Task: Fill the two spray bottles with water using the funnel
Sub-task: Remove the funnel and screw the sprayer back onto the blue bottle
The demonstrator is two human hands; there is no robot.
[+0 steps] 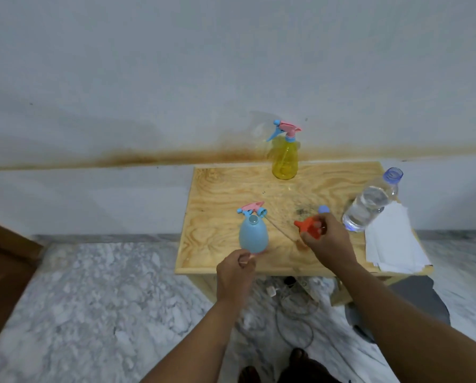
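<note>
Fingers of the right hand [325, 236] are curled round the orange funnel [310, 226], which is held just above the wooden table [225, 186] with its spout pointing left. The left hand [235, 272] is seen at the table's near edge, its fingers curled at the base of the blue bottle [253, 234]; a firm grip cannot be told apart from a touch. The blue bottle is stood upright with its neck open, and its pink-and-blue sprayer head [252, 209] is laid on the table just behind it, the thin dip tube [279, 229] stretched out toward the funnel. A small blue cap [323, 208] is found just beyond the right hand. To the right, an uncapped clear water bottle [369, 204], partly filled, is placed beside a stack of white paper [391, 241] that overhangs the table's right corner. The yellow bottle [285, 158] is set well apart at the far edge against the stained wall [148, 78], its sprayer in place. Cables [295, 313] are seen on the marble floor [93, 299] beneath the table.
</note>
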